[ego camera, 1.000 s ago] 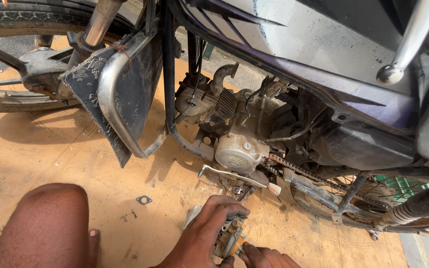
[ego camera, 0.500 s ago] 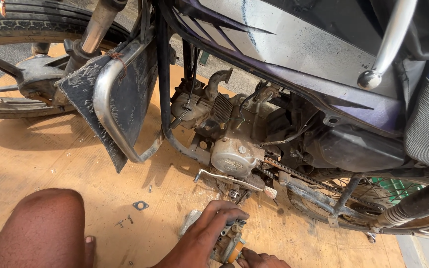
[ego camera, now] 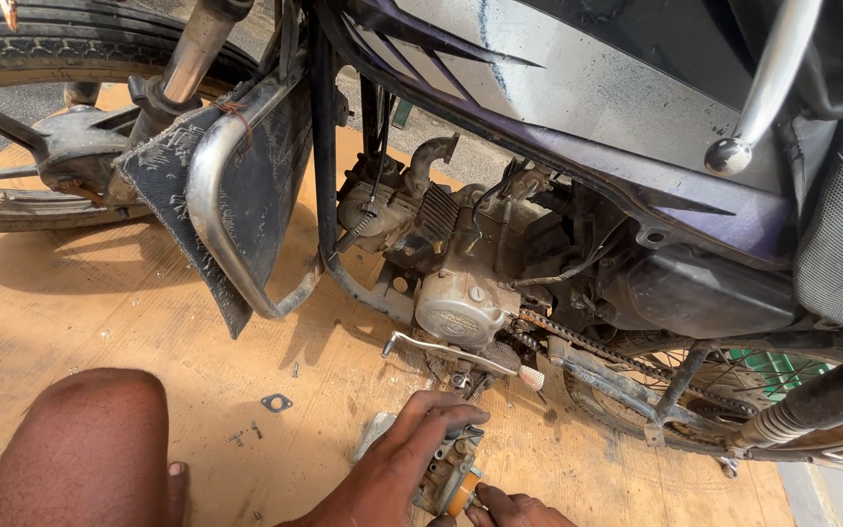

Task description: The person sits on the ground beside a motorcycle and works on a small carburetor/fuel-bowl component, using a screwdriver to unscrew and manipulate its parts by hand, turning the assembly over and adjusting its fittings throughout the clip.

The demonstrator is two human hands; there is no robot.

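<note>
My left hand (ego camera: pixel 397 468) grips a small grimy metal carburetor (ego camera: pixel 449 473) low in the view, just above the wooden floor. My right hand (ego camera: pixel 511 507) is partly cut off by the bottom edge; its fingers are closed against the orange part at the carburetor's lower side. Whether it holds a small tool is hidden. Directly beyond the hands sits the motorcycle engine (ego camera: pixel 465 298) with its gear lever (ego camera: pixel 441 348) and drive chain (ego camera: pixel 597 351).
My bare knee (ego camera: pixel 90 449) fills the lower left. A small flat gasket (ego camera: pixel 276 402) and loose screws (ego camera: pixel 243 434) lie on the wooden boards (ego camera: pixel 70 303). The front wheel (ego camera: pixel 60 117), leg guard (ego camera: pixel 236 205) and rear wheel spokes (ego camera: pixel 734 390) surround the spot.
The view has shifted slightly up and left. My hands stay on the carburetor, with the right fingers pressed a little closer to its lower side.
</note>
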